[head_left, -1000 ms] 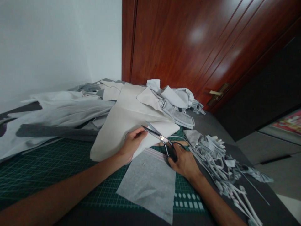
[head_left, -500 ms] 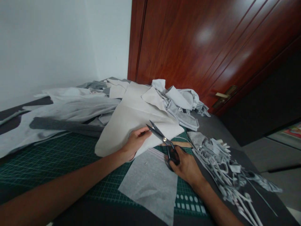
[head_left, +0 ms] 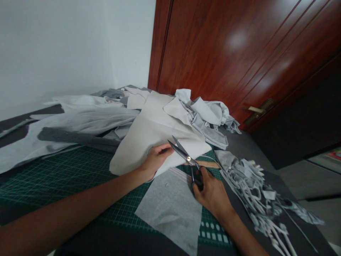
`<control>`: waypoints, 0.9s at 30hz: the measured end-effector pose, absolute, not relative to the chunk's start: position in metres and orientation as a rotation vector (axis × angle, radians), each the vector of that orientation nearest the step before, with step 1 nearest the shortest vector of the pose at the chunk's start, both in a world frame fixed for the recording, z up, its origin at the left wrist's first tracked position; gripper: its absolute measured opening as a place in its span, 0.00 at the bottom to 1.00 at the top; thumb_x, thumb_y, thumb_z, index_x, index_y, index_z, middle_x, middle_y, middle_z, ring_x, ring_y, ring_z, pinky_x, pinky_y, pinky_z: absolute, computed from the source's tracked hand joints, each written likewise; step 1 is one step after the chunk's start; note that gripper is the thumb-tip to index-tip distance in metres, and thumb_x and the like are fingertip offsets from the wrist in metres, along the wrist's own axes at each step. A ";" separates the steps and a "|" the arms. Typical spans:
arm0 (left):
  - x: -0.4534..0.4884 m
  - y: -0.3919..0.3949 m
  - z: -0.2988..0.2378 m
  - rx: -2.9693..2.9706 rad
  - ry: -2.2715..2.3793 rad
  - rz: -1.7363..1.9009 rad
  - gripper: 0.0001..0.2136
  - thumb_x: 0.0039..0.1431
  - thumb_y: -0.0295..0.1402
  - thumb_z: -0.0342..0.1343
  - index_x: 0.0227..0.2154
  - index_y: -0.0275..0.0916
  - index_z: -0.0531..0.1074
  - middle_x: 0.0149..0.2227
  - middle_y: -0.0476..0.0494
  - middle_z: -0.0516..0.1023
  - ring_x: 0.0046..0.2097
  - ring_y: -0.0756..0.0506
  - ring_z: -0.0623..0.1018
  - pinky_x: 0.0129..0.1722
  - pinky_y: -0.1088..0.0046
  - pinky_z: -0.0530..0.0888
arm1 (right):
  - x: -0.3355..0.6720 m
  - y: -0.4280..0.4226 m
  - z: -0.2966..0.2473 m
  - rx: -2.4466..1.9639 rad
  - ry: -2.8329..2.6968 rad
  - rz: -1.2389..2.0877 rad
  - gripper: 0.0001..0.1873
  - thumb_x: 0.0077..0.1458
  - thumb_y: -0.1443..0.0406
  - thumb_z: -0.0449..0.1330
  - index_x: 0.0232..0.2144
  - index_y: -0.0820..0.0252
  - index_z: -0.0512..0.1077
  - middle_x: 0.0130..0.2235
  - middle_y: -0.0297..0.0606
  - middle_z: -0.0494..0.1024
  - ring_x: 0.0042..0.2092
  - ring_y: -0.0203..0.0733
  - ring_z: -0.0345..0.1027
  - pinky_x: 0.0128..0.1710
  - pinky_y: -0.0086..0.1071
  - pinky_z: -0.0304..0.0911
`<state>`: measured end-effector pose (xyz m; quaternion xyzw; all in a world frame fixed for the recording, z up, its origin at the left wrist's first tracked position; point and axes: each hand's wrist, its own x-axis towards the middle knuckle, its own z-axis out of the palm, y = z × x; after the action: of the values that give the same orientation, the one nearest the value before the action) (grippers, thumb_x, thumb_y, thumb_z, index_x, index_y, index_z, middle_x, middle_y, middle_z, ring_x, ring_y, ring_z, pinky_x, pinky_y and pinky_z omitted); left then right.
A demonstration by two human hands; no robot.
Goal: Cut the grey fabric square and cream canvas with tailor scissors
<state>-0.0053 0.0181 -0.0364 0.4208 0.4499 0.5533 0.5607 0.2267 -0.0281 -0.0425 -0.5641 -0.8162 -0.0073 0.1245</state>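
Note:
My right hand grips the black handles of a pair of scissors. Their steel blades are parted and point up-left over the edge of a pale beige fabric piece. My left hand pinches that fabric's near edge, fingertips just beside the blade tips. A grey sheet of thin interfacing lies flat below both hands on the green cutting mat.
Heaped white and grey cloth lies behind the beige piece, more grey cloth spreads left. A pile of cut grey strips sits right of my right hand. A wooden ruler pokes out by the scissors. A dark red door stands behind.
The view has drifted left, so everything sits a little further right. The scissors have closed slightly and both hands hold the same grip on the fabric edge.

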 end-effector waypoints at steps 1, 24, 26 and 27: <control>-0.005 0.018 -0.037 0.987 1.063 1.308 0.11 0.51 0.39 0.64 0.35 0.40 0.81 0.35 0.48 0.80 0.36 0.46 0.73 0.36 0.71 0.66 | 0.227 -0.028 -0.043 -1.640 -2.373 -0.026 0.16 0.55 0.66 0.57 0.47 0.59 0.64 0.38 0.44 0.82 0.36 0.51 0.79 0.33 0.34 0.65; -0.005 0.019 -0.036 0.956 1.076 1.317 0.12 0.51 0.39 0.64 0.37 0.38 0.80 0.33 0.49 0.78 0.35 0.48 0.72 0.35 0.73 0.65 | 0.226 -0.033 -0.040 -1.726 -2.415 0.043 0.12 0.59 0.66 0.58 0.46 0.59 0.65 0.38 0.42 0.83 0.36 0.49 0.80 0.32 0.32 0.64; -0.005 0.019 -0.037 0.965 1.085 1.319 0.12 0.52 0.38 0.64 0.37 0.38 0.80 0.33 0.50 0.78 0.35 0.49 0.71 0.36 0.73 0.65 | 0.224 -0.034 -0.037 -1.745 -2.422 0.045 0.12 0.60 0.67 0.58 0.46 0.60 0.65 0.38 0.42 0.83 0.36 0.49 0.80 0.32 0.32 0.64; -0.005 0.019 -0.037 0.969 1.091 1.322 0.12 0.52 0.38 0.64 0.37 0.37 0.80 0.33 0.50 0.78 0.35 0.49 0.71 0.36 0.73 0.65 | 0.224 -0.034 -0.036 -1.750 -2.424 0.048 0.12 0.60 0.67 0.58 0.46 0.60 0.65 0.38 0.42 0.83 0.36 0.50 0.81 0.32 0.32 0.64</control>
<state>-0.0054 0.0194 -0.0370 0.4099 0.4617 0.5591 0.5534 0.2236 -0.0337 -0.0364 -0.5835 -0.8084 0.0159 0.0757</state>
